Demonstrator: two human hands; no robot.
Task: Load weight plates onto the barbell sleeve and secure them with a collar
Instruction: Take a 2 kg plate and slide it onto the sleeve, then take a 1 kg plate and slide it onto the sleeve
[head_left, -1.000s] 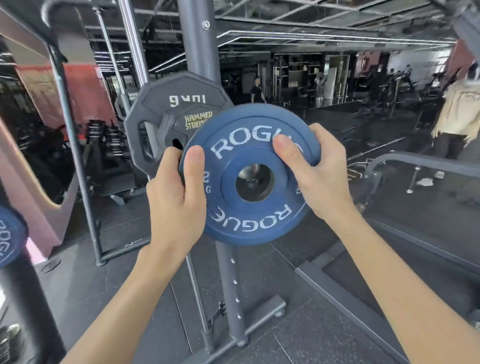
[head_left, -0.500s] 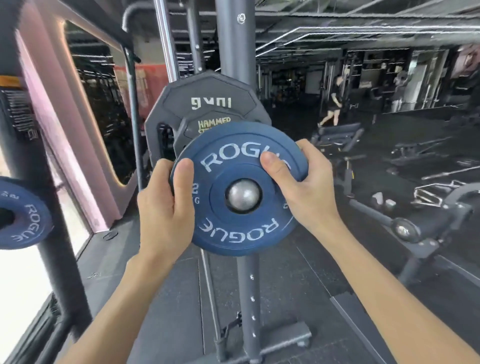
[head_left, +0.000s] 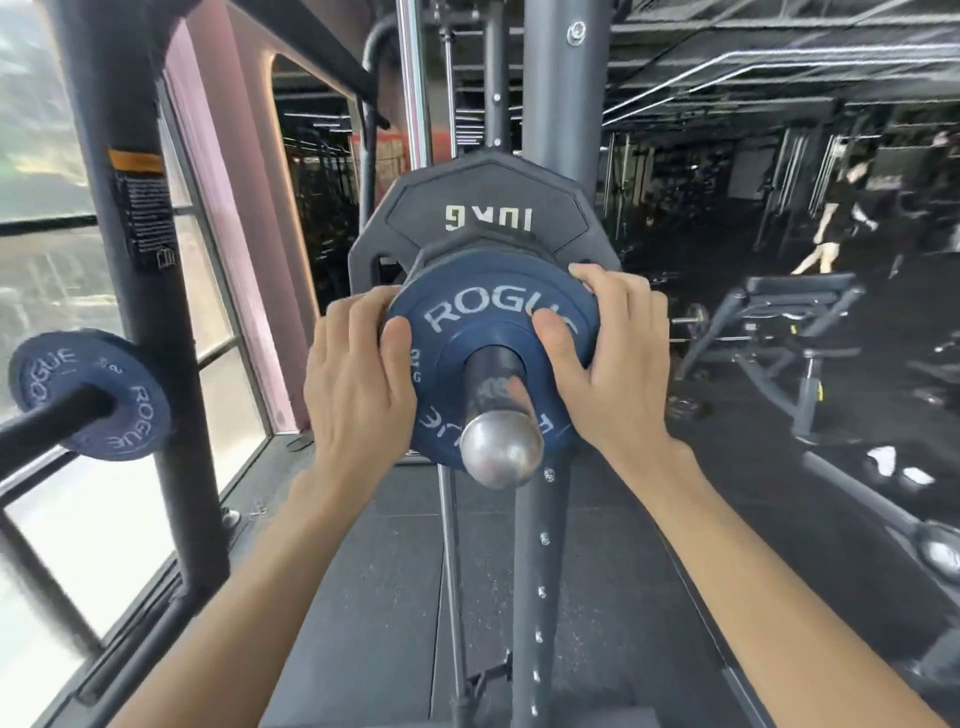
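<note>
Fingers curl over the rim, thumbs flat on the face. Left hand and right hand grip the round blue rubber plate. It's threaded on the shiny steel barbell sleeve, with the black many-sided plate just behind.

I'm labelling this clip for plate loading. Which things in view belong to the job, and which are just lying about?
Job: blue Rogue plate, gripped at its rim by left hand and right hand; barbell sleeve through its hole; black 10 kg plate behind it.
Lying about: second blue Rogue plate on a black bar at left; bench at right; person in the background.
</note>
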